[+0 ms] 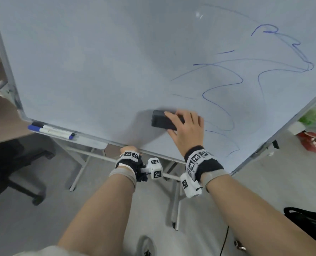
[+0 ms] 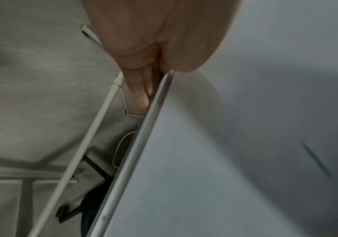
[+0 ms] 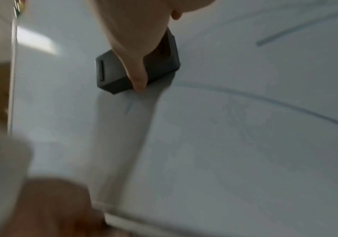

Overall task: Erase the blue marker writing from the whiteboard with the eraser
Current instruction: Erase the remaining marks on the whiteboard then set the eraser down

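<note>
The whiteboard point(image 1: 90, 58) fills the head view, with blue marker writing point(image 1: 223, 85) looping over its right half. My right hand point(image 1: 183, 126) grips a black block eraser point(image 1: 161, 120) flat against the board's lower middle, just left of the lowest loops. In the right wrist view the eraser point(image 3: 115, 72) sits under my thumb and fingers, with faint blue strokes point(image 3: 265, 99) to its right. My left hand point(image 1: 129, 150) holds the board's bottom edge. The left wrist view shows its fingers point(image 2: 141, 89) curled behind the metal frame point(image 2: 143, 136), thumb side in front.
Blue-capped markers point(image 1: 51, 131) lie on the tray at the board's lower left. The white stand legs point(image 1: 79, 169) spread on the grey floor below. A black office chair point(image 1: 15, 169) stands at left, a black bag point(image 1: 308, 224) at right, red and green items point(image 1: 312, 130) past the board's right edge.
</note>
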Available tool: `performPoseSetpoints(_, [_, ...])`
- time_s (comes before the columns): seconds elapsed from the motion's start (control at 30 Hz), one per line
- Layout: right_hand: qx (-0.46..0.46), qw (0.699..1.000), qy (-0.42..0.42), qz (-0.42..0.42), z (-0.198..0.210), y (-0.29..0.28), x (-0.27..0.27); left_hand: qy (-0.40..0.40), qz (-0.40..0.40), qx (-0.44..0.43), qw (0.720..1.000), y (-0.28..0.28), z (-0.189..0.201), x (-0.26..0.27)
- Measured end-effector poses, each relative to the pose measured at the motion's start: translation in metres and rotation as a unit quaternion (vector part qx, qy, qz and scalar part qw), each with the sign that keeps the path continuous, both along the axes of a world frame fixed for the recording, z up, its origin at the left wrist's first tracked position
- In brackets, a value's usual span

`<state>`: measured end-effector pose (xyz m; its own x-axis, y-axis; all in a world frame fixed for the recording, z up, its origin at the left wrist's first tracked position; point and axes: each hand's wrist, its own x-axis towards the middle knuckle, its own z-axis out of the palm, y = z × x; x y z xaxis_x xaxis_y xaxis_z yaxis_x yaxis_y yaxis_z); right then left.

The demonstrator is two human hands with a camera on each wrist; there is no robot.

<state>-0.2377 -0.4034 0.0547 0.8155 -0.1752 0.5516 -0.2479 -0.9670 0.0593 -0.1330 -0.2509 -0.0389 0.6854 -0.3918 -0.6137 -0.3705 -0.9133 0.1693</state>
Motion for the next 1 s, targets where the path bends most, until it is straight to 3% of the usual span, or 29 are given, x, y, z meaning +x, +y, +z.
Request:
performPoseSetpoints(0.1, [-0.008,0.994,-0.105,0.005,0.053,-0.010,0.023,-0.019,-0.003,-0.012,1.000,0.001,0.001,0.001])
performPoseSetpoints(0.17, [-0.014,0.992,-0.124,0.036,0.060,-0.009,0.032,-0.014,-0.005,-0.001,1.000,0.002,-0.002,-0.003])
performPoseSetpoints(0.23, [-0.024,0.993,-0.082,0.081,0.036,-0.002,0.027,-0.015,-0.010,0.005,1.000,0.001,-0.003,-0.005])
performPoseSetpoints(0.33, [-0.083,0.984,0.055,0.149,-0.026,-0.001,0.000,-0.021,-0.010,-0.006,1.000,0.000,-0.007,-0.003])
performPoseSetpoints(0.4, [-0.097,0.980,0.091,0.147,-0.039,-0.005,-0.013,-0.027,-0.014,-0.006,1.000,0.000,-0.010,-0.003])
performPoseSetpoints(0.47, [-0.083,0.986,0.063,0.127,-0.021,-0.008,-0.010,-0.039,-0.014,0.004,0.999,0.000,-0.013,-0.007])
performPoseSetpoints(0.57, [-0.061,0.993,-0.077,0.067,0.035,-0.017,0.008,-0.044,-0.005,0.029,0.999,-0.003,-0.010,-0.011])
performPoseSetpoints(0.7, [-0.007,0.978,-0.209,-0.024,0.080,-0.030,0.019,-0.045,-0.005,0.056,0.997,-0.007,-0.005,-0.012])
performPoseSetpoints(0.77, [-0.017,0.984,-0.179,-0.011,0.063,-0.025,0.013,-0.045,-0.013,0.066,0.997,-0.009,-0.006,-0.014])
performPoseSetpoints(0.83, [-0.074,0.992,-0.087,0.057,0.029,-0.017,0.003,-0.046,-0.013,0.071,0.996,-0.008,-0.006,-0.014])
performPoseSetpoints(0.9, [-0.099,0.991,-0.041,0.084,0.022,-0.017,-0.003,-0.050,-0.015,0.060,0.997,-0.007,-0.005,-0.013])
performPoseSetpoints(1.0, [-0.052,0.988,-0.145,0.015,0.065,-0.031,0.011,-0.062,-0.020,0.051,0.997,-0.005,-0.002,-0.014])
